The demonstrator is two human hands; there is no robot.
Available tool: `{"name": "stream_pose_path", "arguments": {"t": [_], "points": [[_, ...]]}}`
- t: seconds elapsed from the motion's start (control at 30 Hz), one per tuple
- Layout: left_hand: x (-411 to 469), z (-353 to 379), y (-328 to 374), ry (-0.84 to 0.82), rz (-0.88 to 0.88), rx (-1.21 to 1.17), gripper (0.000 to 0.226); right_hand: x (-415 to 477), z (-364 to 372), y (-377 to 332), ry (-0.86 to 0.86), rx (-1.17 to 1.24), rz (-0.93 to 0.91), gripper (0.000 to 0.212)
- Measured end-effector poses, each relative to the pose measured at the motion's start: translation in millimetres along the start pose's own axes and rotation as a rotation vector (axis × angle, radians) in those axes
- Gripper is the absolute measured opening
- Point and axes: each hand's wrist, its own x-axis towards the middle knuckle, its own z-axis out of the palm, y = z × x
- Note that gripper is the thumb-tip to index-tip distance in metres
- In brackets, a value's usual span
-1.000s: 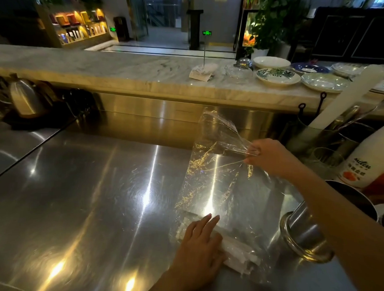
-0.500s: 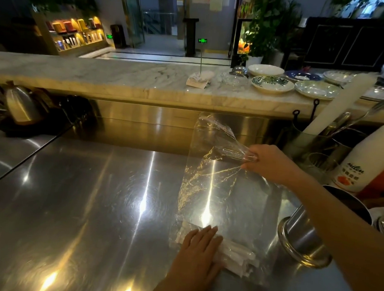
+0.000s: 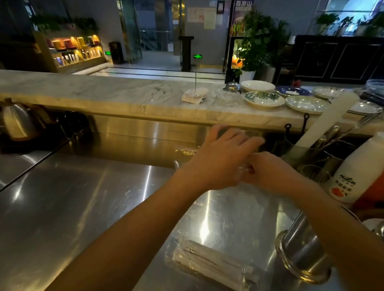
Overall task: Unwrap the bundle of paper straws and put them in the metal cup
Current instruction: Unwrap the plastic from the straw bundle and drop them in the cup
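A clear plastic bag [image 3: 234, 215] lies along the steel counter, and the white paper straws [image 3: 212, 267] lie in its near end. My right hand [image 3: 271, 170] pinches the far, open end of the bag. My left hand [image 3: 221, 159] is stretched out beside it at the same end, its fingers blurred and spread over the plastic; whether they grip it I cannot tell. The metal cup [image 3: 303, 255] lies tipped on its side at the right of the bag, partly hidden under my right forearm.
A white bottle [image 3: 359, 170] and containers with utensils [image 3: 314, 150] stand at the right. A raised marble ledge [image 3: 101, 95] with plates [image 3: 263, 99] runs across the back. A kettle [image 3: 17, 122] sits at the far left. Bare steel counter [image 3: 63, 205] stretches left.
My left hand left the straws at the bag's near end and reached forward to the far end beside my right hand. The bag's raised end has come down lower. The camera tilted up.
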Motion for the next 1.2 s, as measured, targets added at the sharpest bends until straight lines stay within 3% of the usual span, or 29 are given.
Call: {"name": "stream_pose_path", "arguments": {"t": [0.17, 0.23, 0.37, 0.5, 0.67, 0.73, 0.87, 1.07, 1.2], "points": [[6.2, 12.3, -7.0, -0.002, -0.047, 0.081, 0.021, -6.2, -16.8, 6.4, 0.005, 0.072, -0.018, 0.029], [6.4, 15.7, -6.5, 0.004, -0.056, 0.050, 0.016, -8.0, -20.3, 9.7, 0.033, 0.035, -0.006, 0.030], [6.4, 11.2, -14.4, 0.029, -0.114, -0.062, 0.012, -16.4, -29.6, 23.7, 0.158, 0.005, 0.043, 0.061], [1.6, 3.7, -26.1, 0.028, -0.181, -0.150, 0.012, -32.6, -34.6, 36.4, 0.288, 0.333, 0.174, 0.095], [-11.5, 1.2, -29.7, 0.009, -0.222, -0.206, 0.009, -47.8, -14.0, 45.6, 0.174, 0.864, 0.269, 0.107], [-15.9, 1.5, -29.7, 0.023, -0.252, -0.223, 0.008, -51.9, -0.5, 48.3, 0.184, 0.974, 0.318, 0.096], [-21.9, -1.2, -30.2, -0.015, -0.292, -0.217, 0.013, -52.1, 19.8, 47.4, 0.269, 0.904, 0.305, 0.026], [-9.0, -25.6, -17.3, 0.066, -0.248, -0.182, 0.070, -42.3, 9.8, 36.5, 0.334, 0.900, 0.192, 0.022], [18.8, -48.5, 6.0, 0.132, -0.112, -0.134, 0.089, -34.2, 0.8, 25.2, 0.330, 0.960, 0.132, 0.023]]}}
